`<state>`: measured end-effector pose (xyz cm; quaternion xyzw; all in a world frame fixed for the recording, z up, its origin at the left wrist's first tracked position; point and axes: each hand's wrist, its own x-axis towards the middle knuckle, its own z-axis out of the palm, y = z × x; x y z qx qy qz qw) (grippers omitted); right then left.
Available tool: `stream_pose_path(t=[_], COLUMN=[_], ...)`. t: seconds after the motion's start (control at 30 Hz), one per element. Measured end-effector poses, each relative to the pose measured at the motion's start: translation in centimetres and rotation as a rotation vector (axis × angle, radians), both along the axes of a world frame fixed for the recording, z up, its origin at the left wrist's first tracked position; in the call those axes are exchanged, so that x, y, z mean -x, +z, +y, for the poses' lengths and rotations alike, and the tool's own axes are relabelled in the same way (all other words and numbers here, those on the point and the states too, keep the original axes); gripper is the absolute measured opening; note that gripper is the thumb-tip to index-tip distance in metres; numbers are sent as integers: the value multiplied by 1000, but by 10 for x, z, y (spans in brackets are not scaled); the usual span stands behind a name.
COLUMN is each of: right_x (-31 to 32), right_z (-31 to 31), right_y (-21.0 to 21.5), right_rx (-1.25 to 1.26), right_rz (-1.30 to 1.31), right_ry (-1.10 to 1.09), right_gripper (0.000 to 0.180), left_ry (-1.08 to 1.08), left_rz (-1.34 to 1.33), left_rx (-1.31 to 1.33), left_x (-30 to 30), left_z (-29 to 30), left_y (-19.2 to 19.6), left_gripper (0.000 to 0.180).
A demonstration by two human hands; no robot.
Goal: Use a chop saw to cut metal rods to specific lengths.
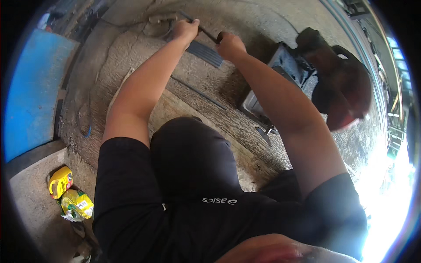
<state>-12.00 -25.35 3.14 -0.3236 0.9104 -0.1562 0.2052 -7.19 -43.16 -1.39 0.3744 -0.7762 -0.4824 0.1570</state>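
My arms reach forward over the rough floor. Closed around a thin dark metal bar [207, 33] are both my hands, the left [186, 31] nearer its far end and the right [230, 46] nearer its close end. The bar slants down from upper left to right. Under it lies a dark, ribbed flat piece [205, 54], partly covered by my hands. A second thin rod [199, 92] rests on the floor nearer my knee. To the right stands a red and black cut-off saw [346, 83] on a grey metal base [258, 105].
A T-shaped clamp handle [264, 135] juts from the saw's base. At left are a blue panel [35, 87], a low concrete ledge [33, 175], a yellow bottle [60, 181] and a yellow-green bag [78, 204]. A thin cable [79, 118] trails along the floor.
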Motion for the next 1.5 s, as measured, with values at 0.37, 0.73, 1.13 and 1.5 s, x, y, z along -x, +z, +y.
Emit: stream_pose_path(t=[0.37,0.73,1.13,1.5], right_x=[72,64,64,86], right_z=[-44,-104,-105,-86], right_y=[-131,-154,-168,-194], right_rx=[-299,-274,-279,-163], right_rz=[-73,-95,-47,-61], right_ry=[-13,-71,-13,102], right_gripper=[25,25,32,28], left_ry=[-78,-294,-459,-519], left_rz=[-214,-60,-29,-330], left_rx=[268,788,1096,845], left_x=[33,18,24,32], left_z=[-1,-46,-76,-68], left_y=[-129,-155,-185,-160], left_gripper=[31,26,20,25])
